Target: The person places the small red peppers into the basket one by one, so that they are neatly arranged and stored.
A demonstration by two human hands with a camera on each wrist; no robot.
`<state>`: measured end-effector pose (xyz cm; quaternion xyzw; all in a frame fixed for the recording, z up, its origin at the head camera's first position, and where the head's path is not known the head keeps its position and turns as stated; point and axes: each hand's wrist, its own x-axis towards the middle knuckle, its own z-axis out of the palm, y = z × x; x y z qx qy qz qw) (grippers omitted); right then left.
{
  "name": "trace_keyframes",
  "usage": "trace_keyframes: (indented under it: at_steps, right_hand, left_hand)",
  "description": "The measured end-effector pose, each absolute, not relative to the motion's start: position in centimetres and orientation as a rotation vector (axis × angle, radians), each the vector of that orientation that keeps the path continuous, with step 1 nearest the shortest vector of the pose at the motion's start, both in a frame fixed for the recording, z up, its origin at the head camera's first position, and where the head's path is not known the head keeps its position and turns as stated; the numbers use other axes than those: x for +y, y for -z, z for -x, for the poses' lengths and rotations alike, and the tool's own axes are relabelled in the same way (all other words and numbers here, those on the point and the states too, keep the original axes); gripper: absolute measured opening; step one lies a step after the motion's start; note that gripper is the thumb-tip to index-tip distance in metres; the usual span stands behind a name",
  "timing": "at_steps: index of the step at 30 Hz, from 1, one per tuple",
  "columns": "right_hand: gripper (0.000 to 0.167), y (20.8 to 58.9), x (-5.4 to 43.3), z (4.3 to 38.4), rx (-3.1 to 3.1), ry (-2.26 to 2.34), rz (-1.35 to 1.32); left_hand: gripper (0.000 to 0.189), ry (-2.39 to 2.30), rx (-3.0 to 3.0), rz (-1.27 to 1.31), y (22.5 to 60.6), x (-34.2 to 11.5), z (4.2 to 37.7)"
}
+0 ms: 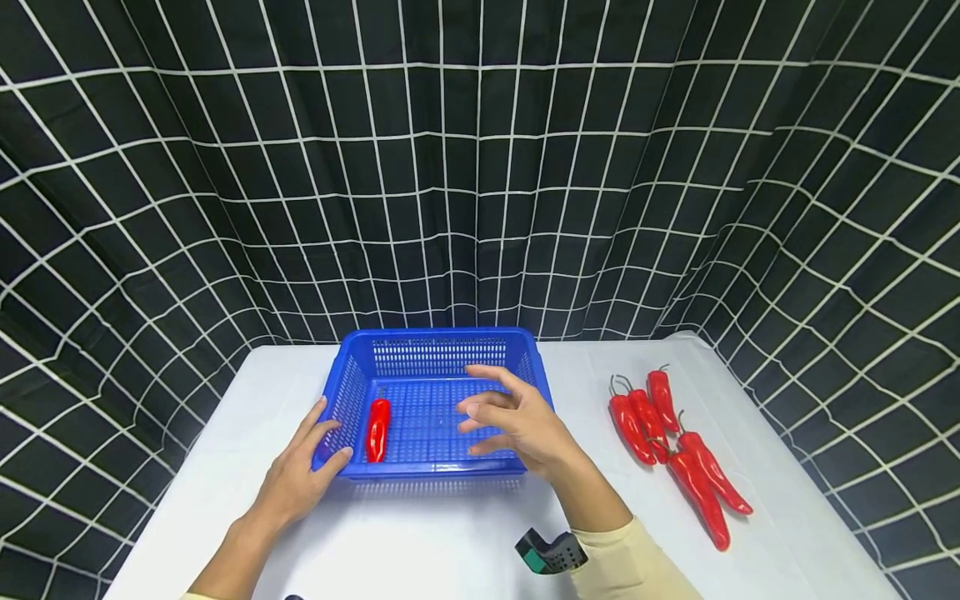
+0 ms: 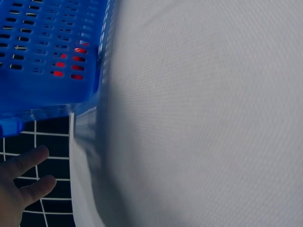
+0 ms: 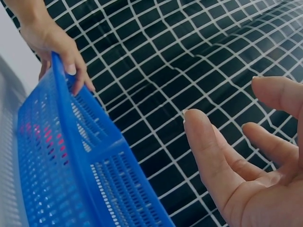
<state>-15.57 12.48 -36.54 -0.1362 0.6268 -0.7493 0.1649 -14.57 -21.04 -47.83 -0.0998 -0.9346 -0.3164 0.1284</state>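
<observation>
A blue plastic basket (image 1: pixel 442 469) with slotted walls stands on the white table. One red chili pepper (image 1: pixel 378 431) lies inside, toward its left wall. My left hand (image 1: pixel 296 479) rests at the basket's left rim near the front corner, fingers extended and spread; the right wrist view also catches this left hand (image 3: pixel 59 45) at the rim. Over the basket's right side hovers my right hand (image 1: pixel 517 421), fingers apart and loosely bent with nothing between them. In the right wrist view the right hand's fingers (image 3: pixel 203 137) likewise hold nothing.
Several red chili peppers (image 1: pixel 697 492) with curved stems lie in a loose cluster on the table (image 1: pixel 600 367), right of the basket. A black curtain (image 1: pixel 480 208) with a white grid surrounds the table's back and sides. A dark strap (image 1: pixel 552 552) is at the right sleeve.
</observation>
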Motion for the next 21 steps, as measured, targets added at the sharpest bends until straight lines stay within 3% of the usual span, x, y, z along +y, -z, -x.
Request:
trace_keyframes:
  at_steps: [21]
  right_hand:
    - [0.060, 36.3, 17.0, 14.1, 1.911, 2.151, 0.286]
  left_hand:
    - [0.049, 0.944, -2.723, 0.285, 47.7, -21.1, 14.5]
